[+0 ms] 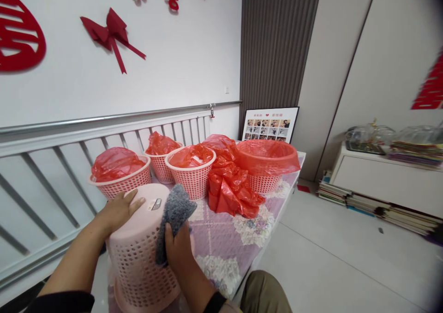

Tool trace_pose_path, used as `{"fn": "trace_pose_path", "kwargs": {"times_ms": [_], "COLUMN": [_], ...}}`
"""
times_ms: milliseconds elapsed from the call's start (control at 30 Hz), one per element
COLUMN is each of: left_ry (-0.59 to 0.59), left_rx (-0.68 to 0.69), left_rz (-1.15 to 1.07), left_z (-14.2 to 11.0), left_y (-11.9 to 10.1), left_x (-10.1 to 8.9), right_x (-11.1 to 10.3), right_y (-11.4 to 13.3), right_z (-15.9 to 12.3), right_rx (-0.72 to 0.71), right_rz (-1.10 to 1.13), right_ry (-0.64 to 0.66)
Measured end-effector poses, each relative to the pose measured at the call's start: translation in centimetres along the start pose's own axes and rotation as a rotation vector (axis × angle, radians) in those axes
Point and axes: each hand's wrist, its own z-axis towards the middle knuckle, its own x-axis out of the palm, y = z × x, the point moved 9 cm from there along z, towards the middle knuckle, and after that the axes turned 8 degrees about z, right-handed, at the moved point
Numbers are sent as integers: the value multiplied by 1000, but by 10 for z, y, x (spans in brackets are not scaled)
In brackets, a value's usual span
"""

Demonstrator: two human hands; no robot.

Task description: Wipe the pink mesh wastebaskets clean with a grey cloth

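A pink plastic basket (134,262) with lattice sides stands upside down close to me, its solid bottom facing up. On that bottom is a small label (155,205). My left hand (119,213) lies on the basket's upper left edge, fingers spread. A grey fuzzy cloth (178,204) is in my right hand (180,247), pressed against the right side of the basket. Part of that side is hidden by the cloth and the hand.
Behind are pink baskets (192,182) lined with red plastic bags, and a wide one (265,183) at right. A crumpled red bag (235,195) lies on the lace-patterned tablecloth (221,237). A white radiator (69,179) borders the left; my knee (265,294) is below.
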Motion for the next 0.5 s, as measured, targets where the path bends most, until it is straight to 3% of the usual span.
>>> {"fn": "trace_pose_path", "kwargs": {"times_ms": [133,267,400,500], "left_ry": [-11,-14,-10,-4], "left_rx": [5,0,-3,-8], "left_rz": [8,16,26,28], "left_z": [-1,1,0,-1], "left_y": [3,3,2,1], "left_x": [2,2,0,-1], "right_x": [-21,-36,-24,-9], "right_y": [-73,-98,-83,-36], "right_z": [-20,-37,-37,-29], "right_rx": [264,318,313,210], "right_rz": [35,33,54,75], "right_ry": [-7,-30,-71,-86]}}
